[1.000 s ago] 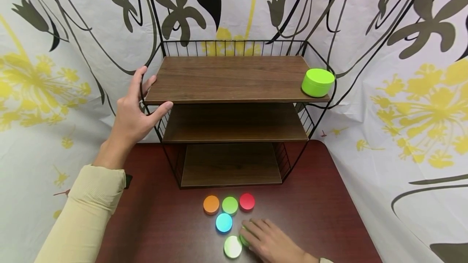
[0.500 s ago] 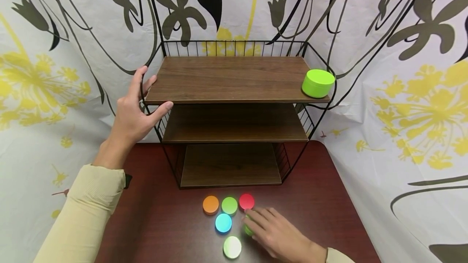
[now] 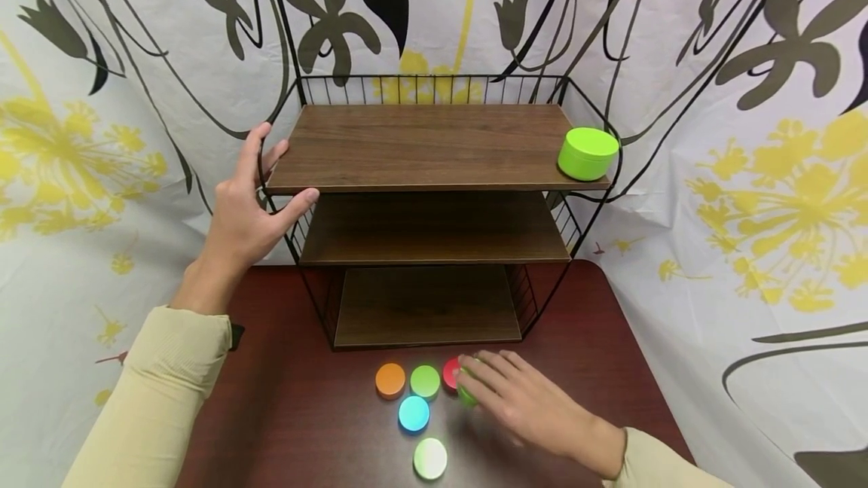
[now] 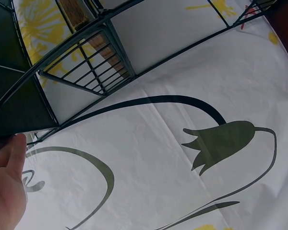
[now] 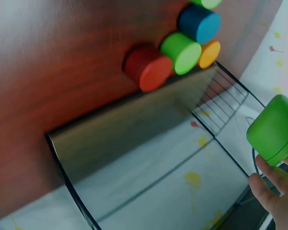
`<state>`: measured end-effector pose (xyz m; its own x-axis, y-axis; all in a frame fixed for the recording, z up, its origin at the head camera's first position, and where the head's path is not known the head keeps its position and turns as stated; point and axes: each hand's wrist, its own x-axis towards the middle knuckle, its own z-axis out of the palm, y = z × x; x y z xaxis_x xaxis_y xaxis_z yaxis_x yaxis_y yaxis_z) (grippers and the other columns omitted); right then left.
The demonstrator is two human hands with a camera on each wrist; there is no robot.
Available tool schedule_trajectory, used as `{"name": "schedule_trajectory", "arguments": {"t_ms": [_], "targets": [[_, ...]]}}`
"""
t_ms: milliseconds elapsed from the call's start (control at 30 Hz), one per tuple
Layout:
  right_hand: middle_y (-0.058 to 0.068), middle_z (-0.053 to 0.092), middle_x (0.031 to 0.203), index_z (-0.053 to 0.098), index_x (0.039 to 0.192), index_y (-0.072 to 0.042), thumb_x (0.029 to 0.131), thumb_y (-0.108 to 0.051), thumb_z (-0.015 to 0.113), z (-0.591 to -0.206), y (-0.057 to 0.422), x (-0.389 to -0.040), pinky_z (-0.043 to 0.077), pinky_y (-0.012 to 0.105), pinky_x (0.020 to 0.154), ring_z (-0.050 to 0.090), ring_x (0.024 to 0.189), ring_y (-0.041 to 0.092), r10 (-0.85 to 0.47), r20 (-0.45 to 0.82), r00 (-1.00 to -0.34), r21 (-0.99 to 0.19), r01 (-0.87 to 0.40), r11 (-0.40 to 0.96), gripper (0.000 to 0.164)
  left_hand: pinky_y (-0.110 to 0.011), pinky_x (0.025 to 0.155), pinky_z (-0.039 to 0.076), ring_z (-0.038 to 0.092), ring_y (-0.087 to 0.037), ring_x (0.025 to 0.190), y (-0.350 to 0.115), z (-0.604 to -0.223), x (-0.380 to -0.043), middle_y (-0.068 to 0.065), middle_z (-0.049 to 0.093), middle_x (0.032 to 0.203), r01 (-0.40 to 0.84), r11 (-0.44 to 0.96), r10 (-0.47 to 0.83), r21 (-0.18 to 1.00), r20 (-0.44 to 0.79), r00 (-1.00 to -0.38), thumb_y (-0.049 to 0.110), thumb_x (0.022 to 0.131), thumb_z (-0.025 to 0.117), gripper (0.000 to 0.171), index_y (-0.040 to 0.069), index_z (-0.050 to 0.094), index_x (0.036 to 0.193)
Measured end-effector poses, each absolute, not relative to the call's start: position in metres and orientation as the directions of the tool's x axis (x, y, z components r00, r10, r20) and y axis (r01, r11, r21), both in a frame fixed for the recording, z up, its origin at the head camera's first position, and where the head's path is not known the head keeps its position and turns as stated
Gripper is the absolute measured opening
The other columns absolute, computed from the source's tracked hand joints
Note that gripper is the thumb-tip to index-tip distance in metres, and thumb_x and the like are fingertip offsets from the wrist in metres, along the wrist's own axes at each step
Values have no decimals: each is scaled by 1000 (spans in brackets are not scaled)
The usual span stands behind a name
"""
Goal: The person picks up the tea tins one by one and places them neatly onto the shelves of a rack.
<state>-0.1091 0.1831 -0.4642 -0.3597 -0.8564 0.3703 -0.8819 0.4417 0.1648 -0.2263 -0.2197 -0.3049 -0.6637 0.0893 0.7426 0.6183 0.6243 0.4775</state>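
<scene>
My left hand (image 3: pixel 247 205) holds the left side of a wire-framed wooden shelf rack (image 3: pixel 434 145), thumb at the front and fingers round the frame by the top board. In the left wrist view part of that hand (image 4: pixel 7 184) touches the rack's edge. With my right hand (image 3: pixel 525 401) I grip a small round green container (image 3: pixel 466 390), mostly covered by the fingers in the head view. The right wrist view shows this container (image 5: pixel 273 129) raised off the table. Beside it in the head view is a red container (image 3: pixel 450 373), partly hidden.
On the dark red table (image 3: pixel 271 413), orange (image 3: pixel 390 381), green (image 3: pixel 425 382), blue (image 3: pixel 414 414) and pale green (image 3: pixel 430 459) containers stand before the rack. A larger lime-green container (image 3: pixel 588 154) sits at the top board's right end. Flower-printed cloth (image 3: pixel 746 209) surrounds the rack.
My right hand has lifted the green container from beside the pale green one and moved it forward, up toward the rack. The left hand stays where it was.
</scene>
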Motion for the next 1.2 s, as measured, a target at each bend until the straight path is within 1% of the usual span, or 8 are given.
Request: {"name": "schedule_trajectory", "arguments": {"t_ms": [200, 333, 567, 667, 800, 967, 1133, 1200], "targets": [[11, 54, 142, 54, 142, -8, 109, -24, 25, -447, 185, -117, 49, 47, 91, 57, 119, 30, -861, 369, -349, 189, -879, 437, 47, -36, 104, 41, 57, -23, 127, -220, -304, -226, -8, 60, 137, 622, 624, 94, 474, 744, -661, 26, 82, 82, 85, 17, 36, 153], [11, 54, 142, 54, 141, -8, 110, -25, 25, -441, 187, -119, 49, 45, 92, 56, 120, 29, -870, 359, -338, 214, -878, 429, 46, -34, 104, 42, 57, -23, 126, -219, -304, -227, -7, 60, 136, 623, 623, 91, 474, 747, -659, 26, 81, 83, 86, 16, 36, 153], [12, 56, 140, 56, 140, -6, 109, -25, 29, -425, 187, -125, 49, 45, 91, 58, 119, 30, -874, 385, -296, 251, -878, 407, 45, -34, 104, 42, 58, -24, 125, -220, -305, -227, -7, 60, 136, 620, 626, 89, 474, 746, -660, 26, 82, 82, 86, 17, 36, 154], [12, 55, 141, 54, 141, -5, 109, -24, 29, -415, 188, -129, 48, 44, 92, 57, 120, 30, -879, 382, -287, 276, -872, 404, 45, -36, 104, 42, 58, -24, 126, -220, -305, -227, -7, 60, 137, 619, 629, 93, 471, 744, -661, 26, 83, 82, 85, 18, 35, 154], [13, 55, 142, 53, 142, -5, 109, -25, 31, -402, 189, -136, 48, 45, 92, 57, 121, 31, -876, 390, -283, 272, -873, 403, 44, -36, 104, 42, 58, -25, 125, -221, -305, -227, -7, 60, 137, 619, 632, 96, 467, 745, -660, 27, 83, 82, 85, 17, 35, 153], [14, 56, 140, 54, 140, -4, 109, -26, 34, -385, 188, -145, 48, 46, 92, 58, 119, 32, -870, 423, -255, 294, -869, 397, 43, -35, 104, 41, 57, -24, 126, -222, -306, -226, -7, 60, 137, 616, 629, 97, 474, 739, -667, 26, 84, 81, 84, 18, 35, 154], [14, 56, 140, 54, 141, -4, 109, -29, 33, -366, 189, -151, 47, 48, 90, 57, 120, 33, -858, 440, -267, 296, -858, 419, 45, -39, 104, 42, 58, -27, 125, -221, -306, -226, -7, 60, 137, 615, 632, 99, 471, 738, -668, 27, 83, 81, 85, 19, 35, 154], [15, 56, 140, 54, 140, -3, 109, -29, 34, -359, 189, -154, 47, 49, 90, 57, 119, 34, -853, 453, -261, 298, -857, 420, 45, -41, 104, 42, 59, -28, 124, -221, -305, -226, -7, 60, 137, 616, 634, 98, 467, 742, -664, 27, 83, 81, 85, 19, 35, 154]]}}
